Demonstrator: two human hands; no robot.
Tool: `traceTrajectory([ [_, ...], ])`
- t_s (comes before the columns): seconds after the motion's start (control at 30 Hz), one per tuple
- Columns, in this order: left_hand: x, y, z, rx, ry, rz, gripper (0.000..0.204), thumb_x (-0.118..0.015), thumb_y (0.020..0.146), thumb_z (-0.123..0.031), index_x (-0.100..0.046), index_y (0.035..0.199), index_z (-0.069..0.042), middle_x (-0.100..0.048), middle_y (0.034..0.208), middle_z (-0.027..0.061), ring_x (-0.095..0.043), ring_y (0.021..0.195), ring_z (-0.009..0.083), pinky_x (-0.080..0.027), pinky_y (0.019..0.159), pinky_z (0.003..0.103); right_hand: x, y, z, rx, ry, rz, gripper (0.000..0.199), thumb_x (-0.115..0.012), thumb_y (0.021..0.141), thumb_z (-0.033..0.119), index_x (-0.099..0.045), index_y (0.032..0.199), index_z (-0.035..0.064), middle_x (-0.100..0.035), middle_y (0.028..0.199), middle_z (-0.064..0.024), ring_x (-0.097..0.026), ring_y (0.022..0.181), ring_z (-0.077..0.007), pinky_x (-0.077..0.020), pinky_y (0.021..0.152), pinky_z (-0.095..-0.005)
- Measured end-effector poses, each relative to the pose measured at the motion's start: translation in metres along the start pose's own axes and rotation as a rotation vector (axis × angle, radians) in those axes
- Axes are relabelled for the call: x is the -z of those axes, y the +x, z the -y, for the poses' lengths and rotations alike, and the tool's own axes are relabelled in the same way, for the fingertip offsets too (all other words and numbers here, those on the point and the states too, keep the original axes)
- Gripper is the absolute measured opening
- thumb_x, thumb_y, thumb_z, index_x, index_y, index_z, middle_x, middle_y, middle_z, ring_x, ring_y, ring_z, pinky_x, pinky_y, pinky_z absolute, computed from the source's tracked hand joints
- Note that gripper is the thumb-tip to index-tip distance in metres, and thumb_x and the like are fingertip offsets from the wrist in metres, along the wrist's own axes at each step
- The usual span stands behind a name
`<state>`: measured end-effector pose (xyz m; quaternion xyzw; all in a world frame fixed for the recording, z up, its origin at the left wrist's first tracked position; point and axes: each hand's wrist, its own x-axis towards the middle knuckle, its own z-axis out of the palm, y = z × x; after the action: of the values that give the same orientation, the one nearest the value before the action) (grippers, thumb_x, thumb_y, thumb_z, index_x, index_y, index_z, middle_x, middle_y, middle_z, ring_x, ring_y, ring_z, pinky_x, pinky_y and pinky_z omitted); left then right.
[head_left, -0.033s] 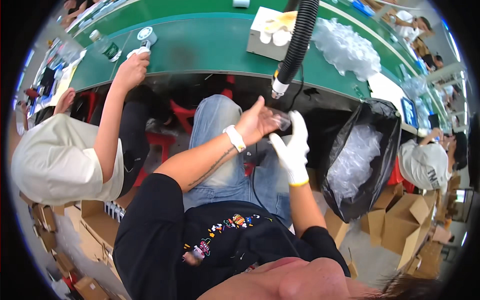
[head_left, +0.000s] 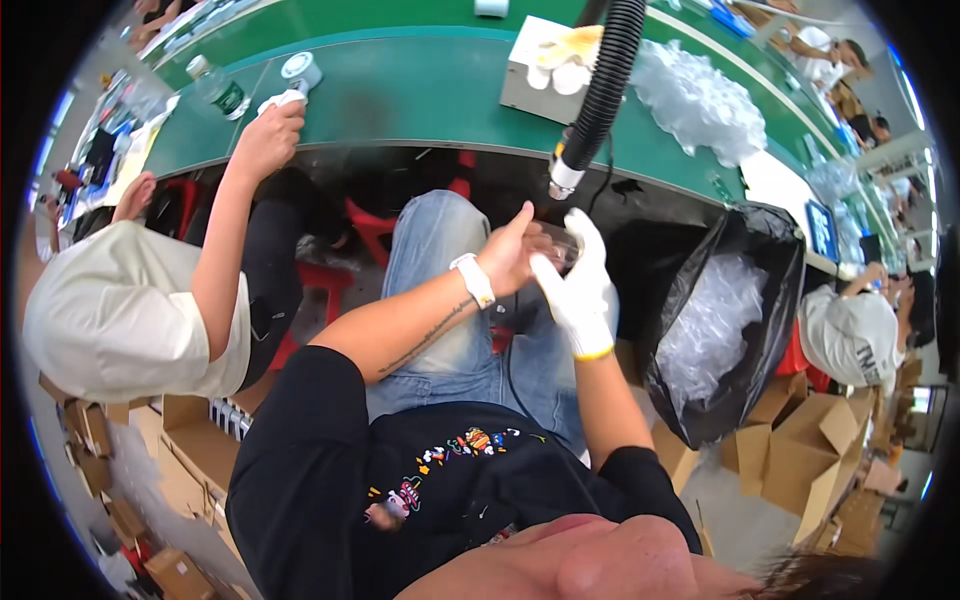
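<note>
Over my lap, my bare left hand [head_left: 512, 252] has its thumb up and its fingers curled against a small clear plastic piece [head_left: 567, 246]. My right hand [head_left: 580, 290], in a white glove with a yellow cuff, closes on the same piece from the right, thumb on the near side. Fingers partly cover the piece, and its exact kind is not plain. Just above both hands hangs the metal nozzle [head_left: 564, 180] of a black corrugated hose [head_left: 609, 75].
To my right stands a black bag [head_left: 683, 335] holding clear plastic pieces [head_left: 715, 320]. Across the green table [head_left: 420, 90] are a grey box [head_left: 530, 85] with gloves, a clear plastic heap [head_left: 700, 100] and a bottle [head_left: 217, 90]. A co-worker's hand [head_left: 268, 140] is at the left.
My gloved right hand has come slightly closer to my left hand, its thumb nearer the left fingers. The whole view has shifted a little.
</note>
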<state>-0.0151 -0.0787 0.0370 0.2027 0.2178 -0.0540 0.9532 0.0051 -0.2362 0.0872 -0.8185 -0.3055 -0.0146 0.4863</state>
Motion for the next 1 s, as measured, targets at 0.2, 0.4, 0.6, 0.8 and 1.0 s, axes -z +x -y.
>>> traceTrajectory([
  [0.2, 0.016, -0.028, -0.017, -0.483, 0.429, -0.391, 0.033, -0.066, 0.101, -0.038, -0.065, 0.117, -0.009, -0.066, 0.126, 0.0085, -0.063, 0.117, 0.0223, -0.052, 0.097, 0.041, -0.053, 0.053, -0.044, -0.143, 0.685, 0.082, 0.043, -0.075, 0.093, 0.011, -0.055, 0.131, 0.0054, -0.066, 0.097, -0.0045, -0.065, 0.083, -0.0198, -0.0564, 0.078, -0.0358],
  [0.4, 0.032, -0.073, -0.229, -1.735, 1.616, -1.03, 0.053, -0.074, 0.086, -0.031, -0.059, 0.125, 0.0, -0.061, 0.131, 0.0217, -0.056, 0.125, 0.0421, -0.043, 0.107, 0.05, -0.039, 0.035, -0.053, -0.695, 1.31, 0.408, 0.04, -0.066, 0.098, 0.009, -0.055, 0.137, 0.0141, -0.061, 0.094, -0.0036, -0.061, 0.076, -0.0146, -0.0526, 0.065, -0.0302],
  [0.6, 0.108, -0.092, -0.358, -0.696, 1.797, -1.52, 0.054, -0.065, 0.091, -0.06, -0.073, 0.112, -0.011, -0.074, 0.121, 0.0158, -0.069, 0.108, 0.0447, -0.052, 0.093, 0.055, -0.034, -0.004, -0.03, -0.67, 1.281, 0.407, 0.056, -0.068, 0.096, 0.01, -0.047, 0.148, 0.0121, -0.062, 0.111, -0.0098, -0.063, 0.08, -0.0157, -0.0532, 0.065, -0.0304],
  [0.8, 0.001, -0.032, -0.147, -0.737, 0.304, -0.119, 0.027, -0.053, 0.109, -0.024, -0.05, 0.132, -0.01, -0.071, 0.108, 0.0145, -0.073, 0.095, 0.0284, -0.06, 0.08, 0.045, -0.028, -0.008, -0.037, -0.565, 1.09, 0.159, 0.068, -0.073, 0.093, 0.013, -0.045, 0.154, 0.0066, -0.063, 0.121, -0.0126, -0.066, 0.085, -0.0167, -0.0559, 0.069, -0.0313],
  [1.0, -0.03, -0.004, -0.014, -0.472, 0.275, -0.025, 0.03, -0.053, 0.11, -0.025, -0.048, 0.134, -0.008, -0.067, 0.124, 0.0157, -0.071, 0.106, 0.0322, -0.058, 0.094, 0.047, -0.013, -0.017, -0.046, -0.538, 1.033, 0.242, 0.065, -0.075, 0.093, 0.016, -0.049, 0.152, 0.0042, -0.067, 0.116, -0.01, -0.066, 0.083, -0.0137, -0.0549, 0.069, -0.0269],
])
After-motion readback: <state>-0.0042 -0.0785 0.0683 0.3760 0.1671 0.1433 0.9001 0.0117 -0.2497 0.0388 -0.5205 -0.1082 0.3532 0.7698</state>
